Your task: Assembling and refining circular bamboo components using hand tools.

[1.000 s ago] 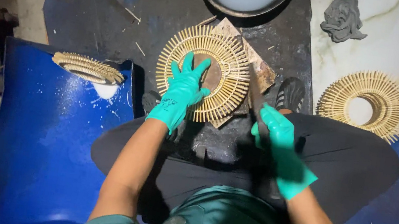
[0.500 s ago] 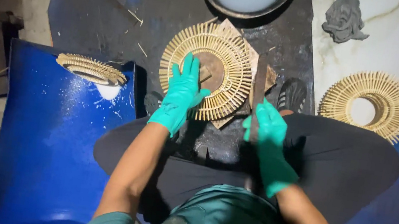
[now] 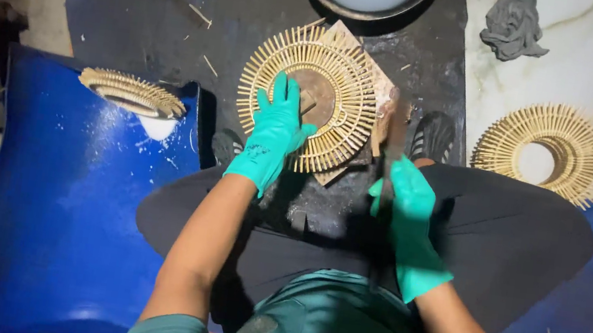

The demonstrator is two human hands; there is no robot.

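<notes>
Fingers of my green-gloved left hand press spread flat on the round radial bamboo-stick ring atop the wooden board, while my gloved right hand grips a dark tool handle beside it.

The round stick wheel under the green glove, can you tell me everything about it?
The round stick wheel is a flat ring of thin, pale sticks, maybe bamboo, fanning out like sun rays, with woven bands circling a brown middle. It lies flat on a small board on the dark floor, in front of the seated person's legs. The left hand, in a green glove, presses its spread fingers on the near edge.
</notes>
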